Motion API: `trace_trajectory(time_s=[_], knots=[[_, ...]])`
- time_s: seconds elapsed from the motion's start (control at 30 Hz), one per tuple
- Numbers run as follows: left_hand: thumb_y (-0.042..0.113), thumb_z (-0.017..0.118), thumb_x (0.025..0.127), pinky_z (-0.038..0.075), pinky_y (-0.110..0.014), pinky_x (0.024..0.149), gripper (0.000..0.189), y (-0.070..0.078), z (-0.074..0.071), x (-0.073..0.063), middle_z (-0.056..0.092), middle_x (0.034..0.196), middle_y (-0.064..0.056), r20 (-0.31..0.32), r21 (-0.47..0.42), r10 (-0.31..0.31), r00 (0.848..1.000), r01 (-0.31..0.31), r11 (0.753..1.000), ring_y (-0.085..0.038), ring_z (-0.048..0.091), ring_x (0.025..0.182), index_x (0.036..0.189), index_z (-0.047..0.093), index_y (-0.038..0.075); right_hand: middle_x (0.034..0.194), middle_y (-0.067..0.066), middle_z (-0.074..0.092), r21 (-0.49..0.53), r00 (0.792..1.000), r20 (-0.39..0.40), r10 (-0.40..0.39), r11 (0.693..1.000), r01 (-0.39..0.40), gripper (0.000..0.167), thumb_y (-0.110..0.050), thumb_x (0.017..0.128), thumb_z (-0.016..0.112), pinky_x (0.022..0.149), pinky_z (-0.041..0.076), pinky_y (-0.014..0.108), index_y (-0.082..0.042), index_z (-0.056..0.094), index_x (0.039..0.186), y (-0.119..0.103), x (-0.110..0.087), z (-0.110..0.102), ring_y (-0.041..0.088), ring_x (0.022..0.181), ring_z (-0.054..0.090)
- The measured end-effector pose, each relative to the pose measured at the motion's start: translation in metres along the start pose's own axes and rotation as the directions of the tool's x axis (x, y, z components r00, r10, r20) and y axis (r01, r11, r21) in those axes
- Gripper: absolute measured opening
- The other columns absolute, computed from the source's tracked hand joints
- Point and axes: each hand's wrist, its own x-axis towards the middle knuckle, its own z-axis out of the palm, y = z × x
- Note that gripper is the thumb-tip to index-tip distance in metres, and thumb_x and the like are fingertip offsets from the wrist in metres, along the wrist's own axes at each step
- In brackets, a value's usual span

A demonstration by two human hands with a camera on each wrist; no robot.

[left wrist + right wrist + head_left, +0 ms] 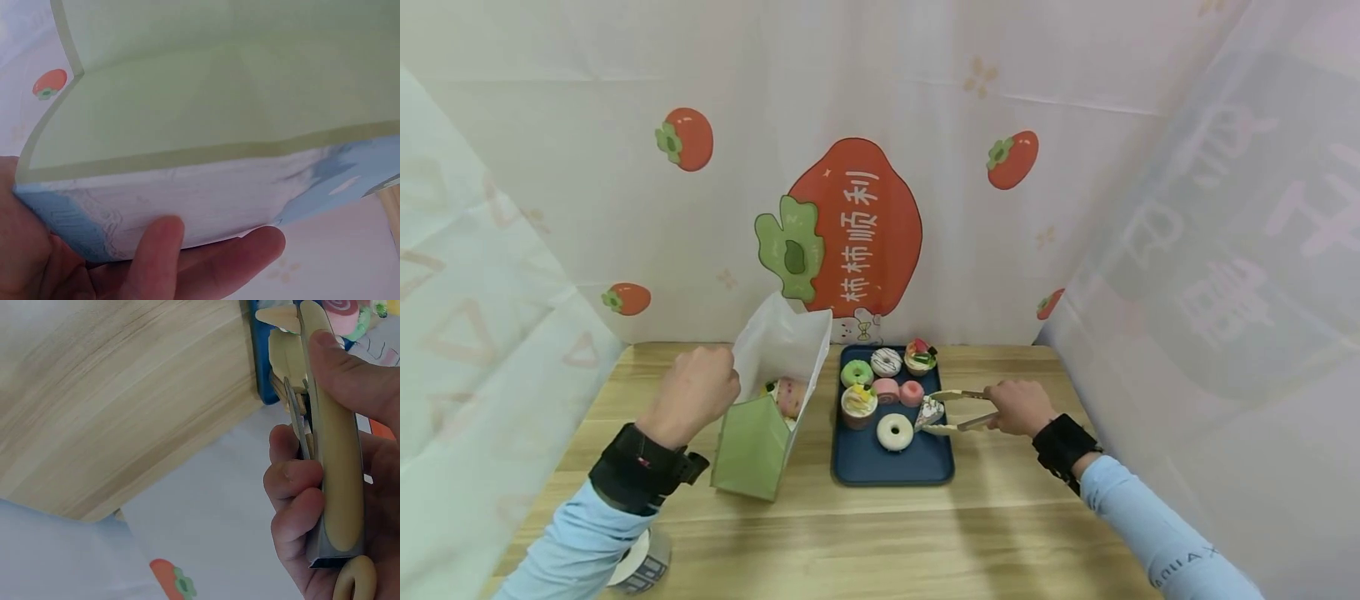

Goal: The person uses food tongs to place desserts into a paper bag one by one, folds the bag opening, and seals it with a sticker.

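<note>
Head view had the right hand with its fingers clamped round some tongs, speckled cake wedge way out past them between the tips by the tray's right edge, and the left hand pinching a bag.

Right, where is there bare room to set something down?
The widest bare patch of table lies at the near side, bordered by the roll, the blue tray and the right sleeve. The tray's near end, in front of the plain white donut, is bare. Crowded: the tray's far part, where sweets sit close, and around the tongs.
</note>
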Motion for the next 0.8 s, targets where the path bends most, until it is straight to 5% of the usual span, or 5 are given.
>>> trace_trajectory(time_s=[0.3,0.53,0.8], knots=[[-0.006,0.053,0.083,0.038,-0.037,0.045,0.021,0.002,0.000,0.000,0.041,0.058,-0.003,0.007,0.011,-0.004,1.000,0.004,1.000,-0.020,0.041,0.050,0.063,0.053,0.000,0.082,0.003,0.067,0.072,1.000,-0.002,0.014,0.997,-0.014,0.033,-0.031,0.078,0.087,0.053,0.048,0.038,-0.011,0.075,0.101,0.006,-0.007,0.003,0.018,0.065,0.060],[-0.006,0.053,0.082,0.039,-0.037,0.045,0.019,0.004,-0.002,0.000,0.042,0.058,-0.003,0.013,0.009,-0.012,1.000,0.012,1.000,-0.020,0.042,0.050,0.064,0.054,-0.001,0.084,0.003,0.069,0.192,0.999,-0.021,0.035,0.981,-0.031,0.039,-0.029,0.082,0.084,0.055,0.045,0.035,-0.007,0.075,0.113,0.020,-0.026,-0.016,0.015,0.065,0.058],[-0.006,0.054,0.082,0.040,-0.039,0.046,0.018,0.006,-0.002,-0.001,0.044,0.059,-0.005,0.017,0.003,-0.018,1.000,0.018,1.000,-0.022,0.044,0.051,0.065,0.054,-0.001,0.063,-0.007,0.046,0.442,0.988,-0.151,0.037,0.896,0.034,0.041,-0.020,0.088,0.079,0.052,0.028,0.027,0.004,0.069,0.119,0.031,-0.052,-0.037,0.007,0.053,0.034]])
